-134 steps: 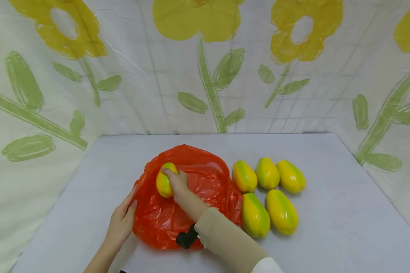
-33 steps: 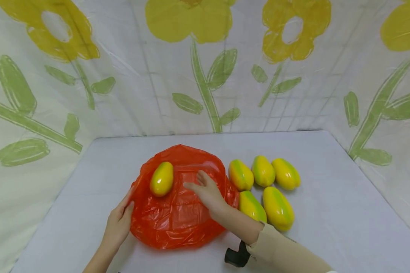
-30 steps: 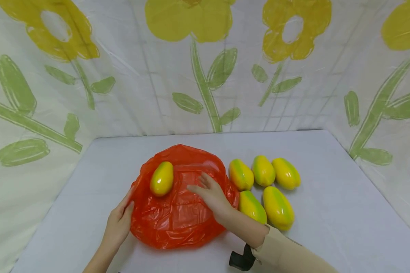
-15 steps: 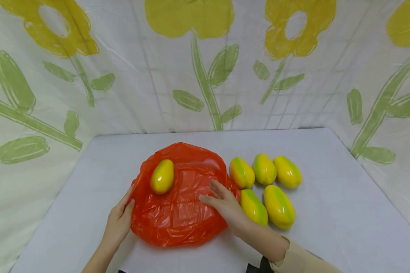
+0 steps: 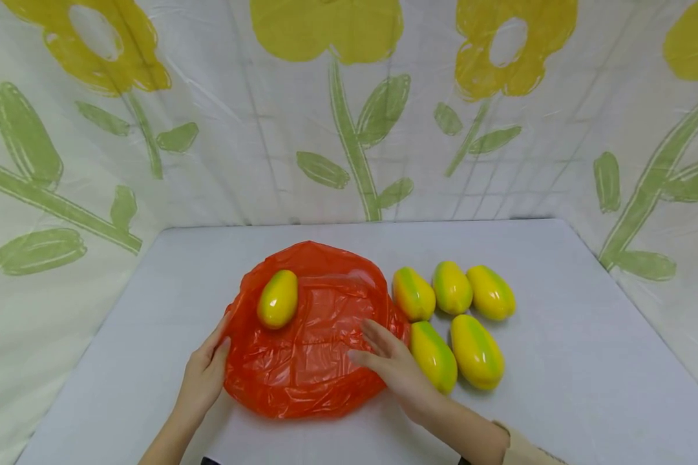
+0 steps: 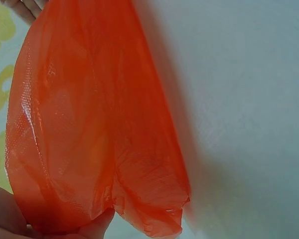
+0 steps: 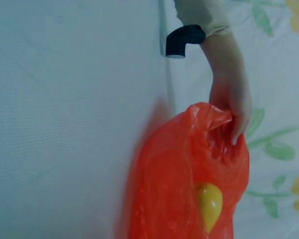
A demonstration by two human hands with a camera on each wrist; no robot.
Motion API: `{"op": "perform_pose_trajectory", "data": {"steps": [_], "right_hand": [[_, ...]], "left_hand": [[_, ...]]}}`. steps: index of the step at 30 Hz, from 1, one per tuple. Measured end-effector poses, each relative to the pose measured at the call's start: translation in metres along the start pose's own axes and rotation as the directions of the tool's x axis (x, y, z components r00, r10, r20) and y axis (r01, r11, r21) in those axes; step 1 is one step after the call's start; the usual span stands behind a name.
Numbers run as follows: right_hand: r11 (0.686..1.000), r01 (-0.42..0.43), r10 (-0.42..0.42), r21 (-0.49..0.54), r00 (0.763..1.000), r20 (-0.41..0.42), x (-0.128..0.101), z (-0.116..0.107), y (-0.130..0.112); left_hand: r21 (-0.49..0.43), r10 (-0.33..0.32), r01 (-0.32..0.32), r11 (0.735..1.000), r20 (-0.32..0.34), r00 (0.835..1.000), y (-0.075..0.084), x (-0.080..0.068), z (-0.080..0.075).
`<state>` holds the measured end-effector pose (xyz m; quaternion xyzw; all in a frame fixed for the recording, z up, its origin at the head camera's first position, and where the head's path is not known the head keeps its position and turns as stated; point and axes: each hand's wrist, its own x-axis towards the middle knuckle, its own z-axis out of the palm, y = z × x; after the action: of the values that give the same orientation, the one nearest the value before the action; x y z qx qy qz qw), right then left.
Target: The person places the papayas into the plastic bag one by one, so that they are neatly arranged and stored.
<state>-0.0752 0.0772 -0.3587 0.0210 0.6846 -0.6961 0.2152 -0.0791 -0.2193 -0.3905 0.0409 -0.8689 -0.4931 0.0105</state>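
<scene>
My left hand (image 5: pixel 205 371) pinches the left edge of a red plastic bag (image 5: pixel 320 361) that lies with its mouth held wide. In the left wrist view its thumb and fingers grip the gathered plastic at the bottom. One glossy yellow papaya (image 5: pixel 278 299) with a green streak rests inside the bag on the left; the right wrist view also shows this papaya (image 7: pixel 210 205) within the red folds. My right hand (image 5: pixel 401 368) holds nothing. Its fingers are spread and relaxed above the bag's right rim, beside the nearest loose papaya (image 5: pixel 433 357).
Several more papayas (image 5: pixel 478 352) lie grouped on the white table (image 5: pixel 581 361), right of the bag. Behind the table hangs a white cloth (image 5: pixel 221 181) printed with yellow flowers. A black wrist mount (image 7: pixel 182 40) shows on the left arm in the right wrist view.
Some seconds ago my right hand held the papaya in the bag; it has let go. Since then it has drawn back right and toward me. My left hand keeps its grip on the bag.
</scene>
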Motion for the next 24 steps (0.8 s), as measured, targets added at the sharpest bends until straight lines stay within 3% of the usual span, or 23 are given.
{"op": "perform_pose_trajectory", "data": {"steps": [15, 24], "right_hand": [[0.995, 0.092, -0.086, 0.042, 0.990, -0.115, -0.023, -0.020, -0.001], [0.978, 0.209, -0.202, 0.010, 0.955, -0.218, -0.038, -0.054, -0.004]], "left_hand": [[0.006, 0.019, -0.019, 1.000, 0.002, 1.000, 0.000, -0.001, 0.000], [0.018, -0.001, 0.001, 1.000, 0.006, 1.000, 0.001, 0.000, 0.000]]}}
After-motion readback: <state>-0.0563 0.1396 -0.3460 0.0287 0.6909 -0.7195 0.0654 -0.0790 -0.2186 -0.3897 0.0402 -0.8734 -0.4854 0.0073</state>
